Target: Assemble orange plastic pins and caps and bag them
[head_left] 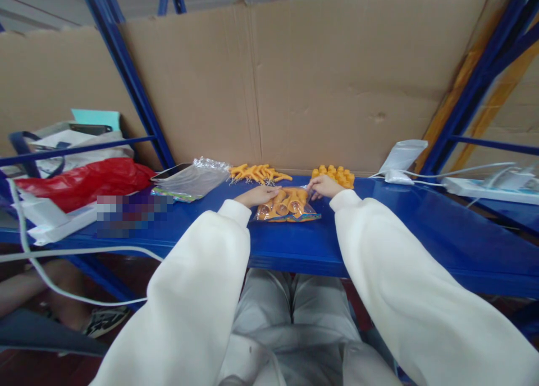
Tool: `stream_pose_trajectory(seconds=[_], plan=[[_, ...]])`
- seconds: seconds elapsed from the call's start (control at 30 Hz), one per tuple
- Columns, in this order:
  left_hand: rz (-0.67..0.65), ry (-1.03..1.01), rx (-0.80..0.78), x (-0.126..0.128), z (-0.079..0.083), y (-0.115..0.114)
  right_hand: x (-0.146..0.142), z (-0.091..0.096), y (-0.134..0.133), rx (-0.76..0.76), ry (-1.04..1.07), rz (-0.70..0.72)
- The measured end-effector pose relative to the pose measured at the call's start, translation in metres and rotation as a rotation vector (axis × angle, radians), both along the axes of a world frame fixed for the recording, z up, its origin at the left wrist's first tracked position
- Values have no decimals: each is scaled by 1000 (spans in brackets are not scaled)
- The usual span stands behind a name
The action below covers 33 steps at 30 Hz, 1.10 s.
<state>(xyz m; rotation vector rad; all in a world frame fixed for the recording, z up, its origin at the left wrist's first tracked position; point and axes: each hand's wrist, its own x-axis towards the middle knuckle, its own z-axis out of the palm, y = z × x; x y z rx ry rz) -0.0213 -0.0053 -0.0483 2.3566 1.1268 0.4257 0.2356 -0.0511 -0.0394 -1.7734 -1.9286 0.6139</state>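
Observation:
A clear zip bag [287, 214] lies flat on the blue shelf with several orange pieces [281, 206] inside. Some of these pieces show round, hollow ends turned toward me. My left hand [260, 195] grips the bag's upper left edge, its fingertips partly hidden by the plastic. At the upper right edge, my right hand [325, 187] pinches the bag between thumb and fingers. Behind the bag is a pile of thin orange pieces [261, 173] with small metal chains. A cluster of short, knobbly orange pieces [334, 175] stands just beyond my right hand.
A stack of clear plastic bags [191, 182] lies left, with a phone [172, 172] on it. Farther left are a red plastic bag [84, 181] and a white power strip [69, 220]. Cables and another power strip [488, 189] lie right. Cardboard [337, 82] walls the back.

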Motion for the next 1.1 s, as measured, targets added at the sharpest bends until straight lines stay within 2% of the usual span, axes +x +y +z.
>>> stream_pose_trajectory(seconds=[0.13,0.3,0.57,0.97,1.1], plan=[[8,-21,-20,-1,0,-2,5,-4,2,-83,155,-18],[44,-66,-50,-2,0,0,6,-6,1,-64,195,-7],[62,-42,-53,-4,1,0,-1,2,-12,-12,-6,43],[93,-4,-54,0,5,-5,-9,6,-15,11,-174,-11],[66,11,-30,0,5,-7,-10,7,-12,70,-274,39]])
